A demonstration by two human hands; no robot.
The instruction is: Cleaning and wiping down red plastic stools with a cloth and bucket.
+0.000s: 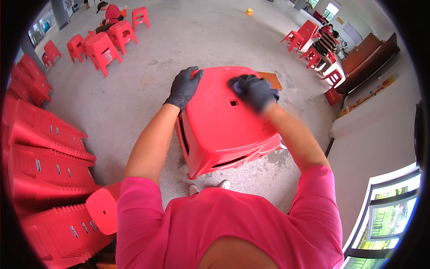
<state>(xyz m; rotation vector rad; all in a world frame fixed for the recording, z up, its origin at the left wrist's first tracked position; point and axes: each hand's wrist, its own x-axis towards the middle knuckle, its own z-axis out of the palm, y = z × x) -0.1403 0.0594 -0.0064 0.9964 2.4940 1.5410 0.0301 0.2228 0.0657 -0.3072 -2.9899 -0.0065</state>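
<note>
Straight in front of me stands a red plastic stool (pixel 221 124), its top facing up with a small square hole in the middle. More stool rims show beneath it, so it seems to top a stack. My left hand (pixel 184 88), in a black glove, grips the stool's far left edge. My right hand (pixel 256 92), gloved too and blurred, presses a dark bluish cloth (pixel 238 86) onto the seat, right of the hole. Part of the cloth is hidden under the fingers.
Nested stacks of red stools (pixel 50 171) line my left side, with a tilted stool (pixel 102 210) beside them. A brown board (pixel 270 80) lies behind my stool. People sit among stools at far left (pixel 112 15) and far right (pixel 324 43). A wall and window (pixel 391 215) are right.
</note>
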